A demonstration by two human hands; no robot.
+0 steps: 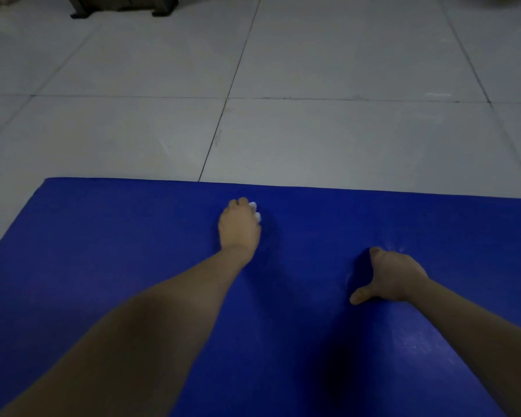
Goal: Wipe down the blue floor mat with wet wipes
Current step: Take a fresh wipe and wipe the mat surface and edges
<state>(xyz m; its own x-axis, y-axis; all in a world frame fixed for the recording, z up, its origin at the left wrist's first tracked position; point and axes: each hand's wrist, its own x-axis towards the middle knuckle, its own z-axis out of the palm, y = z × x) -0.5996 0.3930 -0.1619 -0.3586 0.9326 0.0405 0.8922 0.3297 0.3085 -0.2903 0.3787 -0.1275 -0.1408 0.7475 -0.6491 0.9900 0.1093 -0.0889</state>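
The blue floor mat (133, 251) covers the lower half of the view, its far edge running across the middle. My left hand (238, 228) reaches forward near that far edge and grips a bunched white wet wipe (255, 211) against the mat; only a bit of the wipe shows past the fingers. My right hand (394, 275) presses down on the mat to the right and closer to me, thumb spread to the left. Its fingers are mostly hidden behind the back of the hand, and the mat wrinkles around them.
Pale grey floor tiles (313, 55) with dark grout lines stretch beyond the mat. The dark base of a piece of furniture (124, 7) stands at the top left. The mat's left corner (47, 180) lies on the tiles.
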